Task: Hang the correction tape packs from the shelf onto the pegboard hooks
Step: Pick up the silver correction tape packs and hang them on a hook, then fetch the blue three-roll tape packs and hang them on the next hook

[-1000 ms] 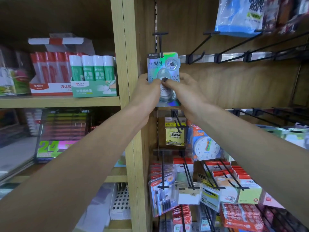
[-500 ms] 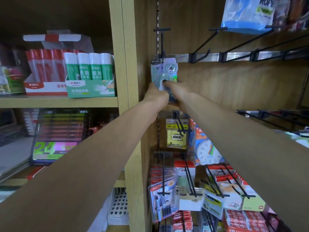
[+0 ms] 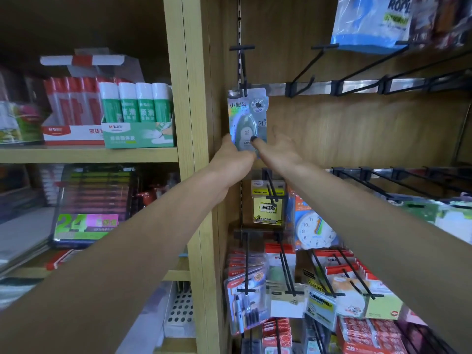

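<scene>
Since a second ago our arms have stretched out and the correction tape pack [image 3: 247, 118] has travelled up and back, from in front of the hook to the rear wall, where its top hole now sits around the black peg hook [image 3: 244, 70]. The pack hangs upright against the wooden back panel [image 3: 357, 129], just right of the shelf upright [image 3: 189, 123], below the metal rail [image 3: 319, 87].

Our left hand [image 3: 232, 154] curls round the pack's lower left edge, steadying it so the card stays square to the hook while it slides home. Our right hand [image 3: 275, 149] has its thumb pressing the blister front, with its fingers spread loosely toward the panel; it looks to be letting go rather than gripping.

We judge the hanging step nearly finished: what remains is to release and check the pack stays level. The thin card could tear at the hole if tugged.

To the left, boxes of glue sticks [image 3: 135, 106] stand on the shelf; below, sticky-note packs [image 3: 267, 208] fill the lower hooks.
</scene>
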Demonstrator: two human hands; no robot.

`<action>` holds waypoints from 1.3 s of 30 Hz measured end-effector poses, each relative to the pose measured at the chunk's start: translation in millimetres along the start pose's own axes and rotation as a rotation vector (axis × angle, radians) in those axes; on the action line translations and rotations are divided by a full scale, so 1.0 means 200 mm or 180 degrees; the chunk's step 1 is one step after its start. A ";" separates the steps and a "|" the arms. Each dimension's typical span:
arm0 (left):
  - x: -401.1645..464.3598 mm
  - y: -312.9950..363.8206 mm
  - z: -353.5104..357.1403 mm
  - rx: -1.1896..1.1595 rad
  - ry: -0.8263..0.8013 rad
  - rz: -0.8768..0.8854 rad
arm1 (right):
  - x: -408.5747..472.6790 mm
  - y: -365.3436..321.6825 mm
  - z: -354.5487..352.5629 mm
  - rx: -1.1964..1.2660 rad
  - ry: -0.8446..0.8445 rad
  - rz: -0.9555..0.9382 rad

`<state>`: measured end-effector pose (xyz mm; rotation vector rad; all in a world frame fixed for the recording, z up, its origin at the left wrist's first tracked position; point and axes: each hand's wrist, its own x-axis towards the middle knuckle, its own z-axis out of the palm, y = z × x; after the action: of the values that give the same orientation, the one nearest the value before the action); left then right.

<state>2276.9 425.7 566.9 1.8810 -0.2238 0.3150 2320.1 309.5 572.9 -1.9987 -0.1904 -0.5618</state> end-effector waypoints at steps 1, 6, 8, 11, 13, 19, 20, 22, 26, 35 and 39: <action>-0.02 -0.01 0.00 -0.0003 -0.0002 0.0006 | -0.03 0.00 -0.01 -0.0040 -0.0007 -0.0008; -0.18 -0.02 0.00 0.0104 0.0090 0.0233 | -0.19 -0.02 -0.08 0.0104 0.0114 -0.0116; -0.25 -0.05 0.00 0.0265 0.0185 0.0365 | -0.28 -0.02 -0.09 0.0187 0.0357 -0.0280; -0.37 -0.15 -0.02 0.0290 0.0299 0.0604 | -0.44 0.05 -0.07 0.0180 0.0749 -0.0741; -0.48 -0.25 -0.06 0.0328 0.0315 0.0755 | -0.56 0.09 -0.04 0.0326 0.0888 -0.1032; -0.84 -0.78 -0.16 0.0377 0.0301 0.0332 | -0.99 0.37 0.24 0.1148 0.0063 -0.0736; -0.90 -0.90 -0.17 0.0399 0.0323 0.0149 | -1.07 0.45 0.32 0.1151 -0.0164 -0.0552; -1.02 -1.15 -0.19 0.0462 0.0362 -0.0208 | -1.23 0.60 0.50 0.1102 -0.0525 -0.0135; -1.29 -1.58 -0.26 0.0616 0.0299 -0.0996 | -1.56 0.87 0.82 0.0813 -0.1204 0.0628; -1.81 -2.48 -0.64 0.0817 0.0167 -0.2543 | -2.26 1.30 1.61 0.0126 -0.2196 0.2399; -2.05 -2.93 -0.82 0.0703 0.0276 -0.3245 | -2.55 1.43 2.03 -0.0060 -0.2423 0.3236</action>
<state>2052.2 770.8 -41.2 1.9420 0.8433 -0.2912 2099.1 579.2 -47.5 -1.9293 0.3718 0.8429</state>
